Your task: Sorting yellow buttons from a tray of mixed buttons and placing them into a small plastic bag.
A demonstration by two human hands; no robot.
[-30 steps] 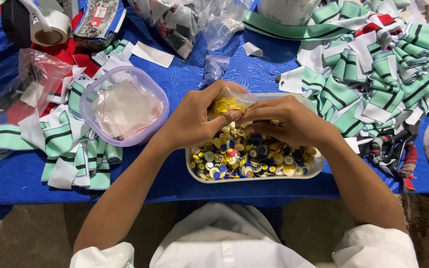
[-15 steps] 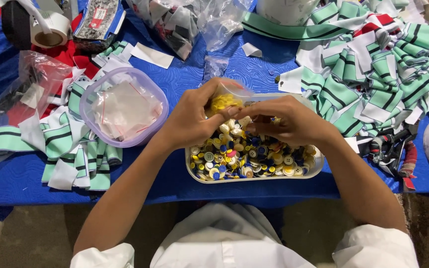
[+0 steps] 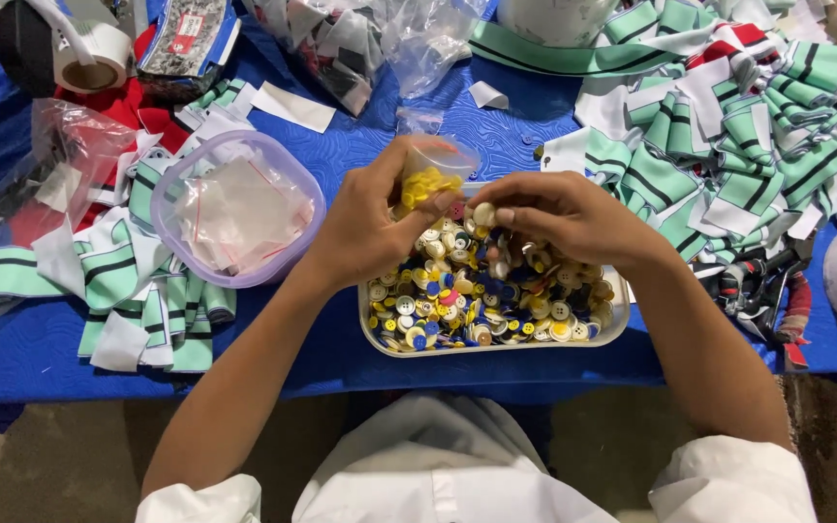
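Head view, looking down: a shallow white tray [image 3: 496, 347] heaped with mixed coloured buttons [image 3: 467, 300] sits on a blue table [image 3: 360, 145]. Just above the tray's far edge, the left hand [image 3: 370, 228] has its fingers clamped around a small clear cup [image 3: 435, 167] of yellow buttons. Over the tray, the right hand [image 3: 559, 215] pinches a pale button [image 3: 483, 214] between closed fingers. Left of the tray stands a lidded clear tub [image 3: 236, 208].

Yellow buttons [image 3: 425, 184] in left hand's [image 3: 365, 228] clear cup; mixed white/blue/yellow buttons [image 3: 481, 305] below; green-white-black striped fabric [image 3: 728, 145] beyond right hand [image 3: 559, 213]; blue cloth [image 3: 360, 145].
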